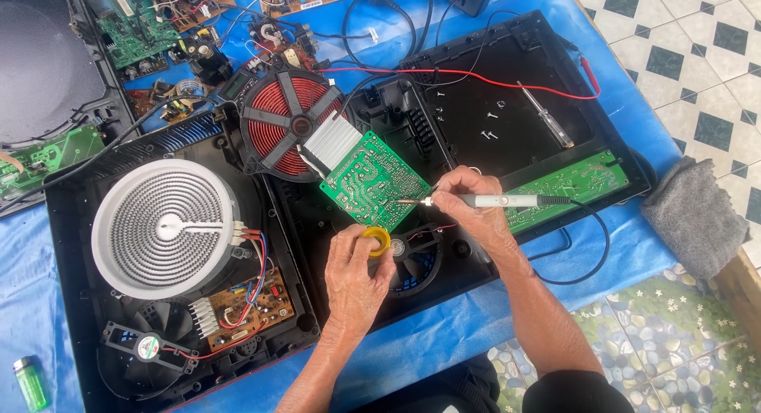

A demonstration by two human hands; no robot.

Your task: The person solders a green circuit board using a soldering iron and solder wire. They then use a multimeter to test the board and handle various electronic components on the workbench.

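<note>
My right hand [474,215] grips a grey soldering iron [507,200] like a pen, with its tip touching the lower right edge of a green circuit board [369,179]. That board lies tilted, solder side up, with a silver heat sink [331,142] at its top left. My left hand [355,277] rests just below the board, fingers closed on a small yellow round tin [377,240]. Both hands work over the open black cooker casing [444,278].
A red copper coil [287,121] and a white round heating element [165,227] lie to the left. Loose screws [491,116], a screwdriver [545,116] and a red wire [476,78] lie in the upturned black cover. Boards clutter the far left; a green lighter [32,383] and grey cloth [696,215] sit at the edges.
</note>
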